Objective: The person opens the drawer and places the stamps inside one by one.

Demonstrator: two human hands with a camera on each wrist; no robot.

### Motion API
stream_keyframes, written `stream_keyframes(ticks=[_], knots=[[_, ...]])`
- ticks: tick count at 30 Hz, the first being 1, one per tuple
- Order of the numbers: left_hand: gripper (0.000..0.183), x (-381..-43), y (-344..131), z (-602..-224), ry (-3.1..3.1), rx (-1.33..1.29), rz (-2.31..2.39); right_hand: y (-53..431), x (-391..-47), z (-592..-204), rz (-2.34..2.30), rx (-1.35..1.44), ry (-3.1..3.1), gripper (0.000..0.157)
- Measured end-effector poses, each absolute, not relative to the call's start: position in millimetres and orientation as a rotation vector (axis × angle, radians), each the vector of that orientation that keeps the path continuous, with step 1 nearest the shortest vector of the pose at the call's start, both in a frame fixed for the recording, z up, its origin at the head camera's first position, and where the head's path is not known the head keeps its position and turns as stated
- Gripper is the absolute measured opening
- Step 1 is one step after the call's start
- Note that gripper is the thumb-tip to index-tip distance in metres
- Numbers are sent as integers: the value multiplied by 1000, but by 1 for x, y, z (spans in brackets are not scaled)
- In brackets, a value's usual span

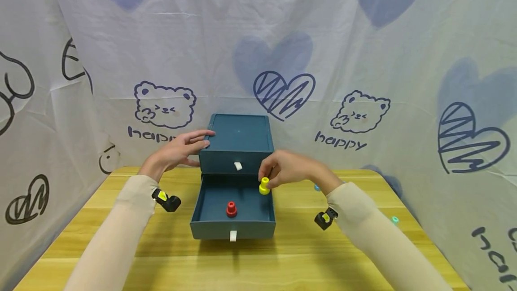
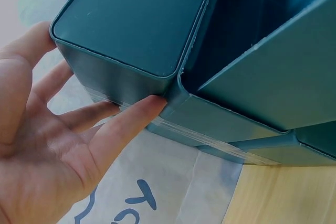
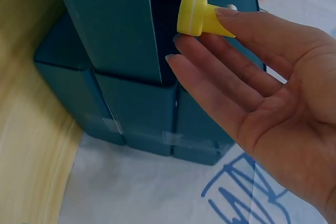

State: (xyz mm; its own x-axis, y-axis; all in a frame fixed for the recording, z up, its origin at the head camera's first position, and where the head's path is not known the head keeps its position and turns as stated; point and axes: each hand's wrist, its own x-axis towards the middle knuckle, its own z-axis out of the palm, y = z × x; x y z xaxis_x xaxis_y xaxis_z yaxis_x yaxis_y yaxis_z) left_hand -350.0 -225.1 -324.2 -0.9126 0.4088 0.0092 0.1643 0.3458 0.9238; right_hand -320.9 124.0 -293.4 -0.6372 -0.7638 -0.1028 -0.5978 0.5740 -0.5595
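A dark teal drawer cabinet (image 1: 240, 131) stands at the back of the table, its lower drawer (image 1: 213, 230) pulled out. My left hand (image 1: 181, 149) touches the cabinet's left side with fingers spread, the upper ones at the top edge. In the left wrist view the fingertips (image 2: 155, 103) press its side wall. Between thumb and fingers my right hand (image 1: 288, 167) pinches a small yellow knob-shaped piece (image 1: 264, 186) with a wide ring at one end, held over the drawer's right side. Inside the drawer a similar red piece (image 1: 231, 210) stands upright.
White pull tabs stick out from the upper drawer front (image 1: 218, 161) and the lower one. On the table (image 1: 307, 246) to the right lie a small mint-green piece (image 1: 395, 220) and a blue one (image 1: 317, 187), partly behind my right arm. A printed white cloth (image 1: 218, 57) hangs behind.
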Motion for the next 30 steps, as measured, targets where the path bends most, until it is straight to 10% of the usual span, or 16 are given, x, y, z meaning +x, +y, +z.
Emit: stream_keyframes(ticks=[30], knots=[[62,-350,-225,-323,2389,517,1581,61,-332,-308,-351,-1302,2436,15]])
